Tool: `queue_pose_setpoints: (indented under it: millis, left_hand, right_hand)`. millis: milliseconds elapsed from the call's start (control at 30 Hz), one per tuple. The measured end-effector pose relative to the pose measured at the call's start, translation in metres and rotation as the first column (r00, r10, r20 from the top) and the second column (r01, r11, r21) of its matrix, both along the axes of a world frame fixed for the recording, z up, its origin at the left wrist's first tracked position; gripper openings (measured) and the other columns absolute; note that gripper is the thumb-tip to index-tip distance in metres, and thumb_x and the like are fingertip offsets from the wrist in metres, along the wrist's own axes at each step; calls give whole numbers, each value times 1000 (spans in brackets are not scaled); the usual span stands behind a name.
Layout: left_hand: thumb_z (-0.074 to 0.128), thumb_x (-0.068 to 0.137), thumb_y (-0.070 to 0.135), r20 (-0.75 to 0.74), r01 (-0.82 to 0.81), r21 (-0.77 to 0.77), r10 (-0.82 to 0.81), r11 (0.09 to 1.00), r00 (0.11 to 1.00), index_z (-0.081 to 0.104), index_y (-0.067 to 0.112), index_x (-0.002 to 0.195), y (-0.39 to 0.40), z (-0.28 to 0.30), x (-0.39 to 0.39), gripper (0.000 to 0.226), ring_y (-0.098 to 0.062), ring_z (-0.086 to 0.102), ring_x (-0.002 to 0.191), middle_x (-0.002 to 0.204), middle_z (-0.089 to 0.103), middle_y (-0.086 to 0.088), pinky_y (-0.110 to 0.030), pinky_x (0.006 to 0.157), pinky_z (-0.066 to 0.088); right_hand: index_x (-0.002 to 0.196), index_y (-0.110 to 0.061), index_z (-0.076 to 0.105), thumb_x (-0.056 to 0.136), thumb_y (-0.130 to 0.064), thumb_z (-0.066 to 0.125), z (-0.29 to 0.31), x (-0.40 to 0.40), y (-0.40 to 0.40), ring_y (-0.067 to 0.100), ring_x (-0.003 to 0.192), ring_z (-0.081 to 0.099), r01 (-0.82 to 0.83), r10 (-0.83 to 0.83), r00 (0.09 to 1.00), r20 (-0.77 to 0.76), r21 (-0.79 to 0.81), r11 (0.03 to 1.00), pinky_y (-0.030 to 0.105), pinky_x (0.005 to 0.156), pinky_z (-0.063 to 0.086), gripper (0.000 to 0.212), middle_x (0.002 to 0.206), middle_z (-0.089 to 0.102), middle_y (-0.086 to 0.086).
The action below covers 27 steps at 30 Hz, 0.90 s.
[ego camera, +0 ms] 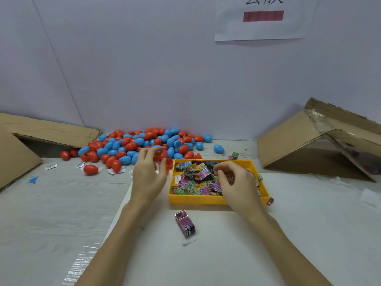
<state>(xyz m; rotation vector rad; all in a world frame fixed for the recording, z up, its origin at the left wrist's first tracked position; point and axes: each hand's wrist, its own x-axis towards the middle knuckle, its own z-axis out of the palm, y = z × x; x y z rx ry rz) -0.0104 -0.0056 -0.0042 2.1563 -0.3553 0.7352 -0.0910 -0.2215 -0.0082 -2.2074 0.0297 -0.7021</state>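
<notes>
A yellow tray [206,200] sits at the table's middle, filled with several small colourful printed boxes [193,182]. My right hand [233,182] is inside the tray with its fingers curled down among the boxes; whether it pinches one is hidden. My left hand [149,174] hovers just left of the tray, fingers spread and relaxed, holding nothing, in front of a heap of red and blue plastic eggs [144,145]. One small purple box [185,223] lies alone on the table in front of the tray.
A tilted cardboard box [309,145] stands at the right and another cardboard box [24,141] at the left. Stray eggs [219,149] and small paper slips [51,166] lie around the heap. A paper notice [261,19] hangs on the wall.
</notes>
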Motion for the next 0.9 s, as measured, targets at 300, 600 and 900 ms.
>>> queue_pose_setpoints:
  millis: [300, 600, 900]
  left_hand:
    - [65, 99, 20, -204, 439, -471, -579, 765, 789, 71, 25, 123, -38, 14, -41, 25, -6, 72, 105, 112, 75, 14, -18, 83, 56]
    - [63, 99, 24, -238, 447, -548, -644, 707, 727, 67, 21, 115, -40, 17, -46, 16, -15, 75, 97, 102, 78, 2, -18, 79, 57]
    - [69, 91, 41, -330, 444, -668, -773, 597, 543, 65, 22, 113, -38, 19, -46, 30, -30, 76, 97, 99, 78, -14, -32, 90, 60]
  right_hand:
    - [147, -18, 52, 92, -44, 70, -1, -5, 19, 0, 117, 56, -130, 148, 976, 159, -118, 984, 5, 99, 40, 64, 132, 61, -6]
    - [134, -17, 61, 95, -42, 66, 5, -9, 21, 3, 109, 56, -60, 87, 956, 279, -104, 993, 4, 92, 43, 46, 120, 56, -4]
    - [131, -9, 62, 94, -20, 71, 5, -10, 22, 12, 112, 58, -86, 129, 956, 264, -169, 982, 20, 97, 51, 40, 120, 59, 3]
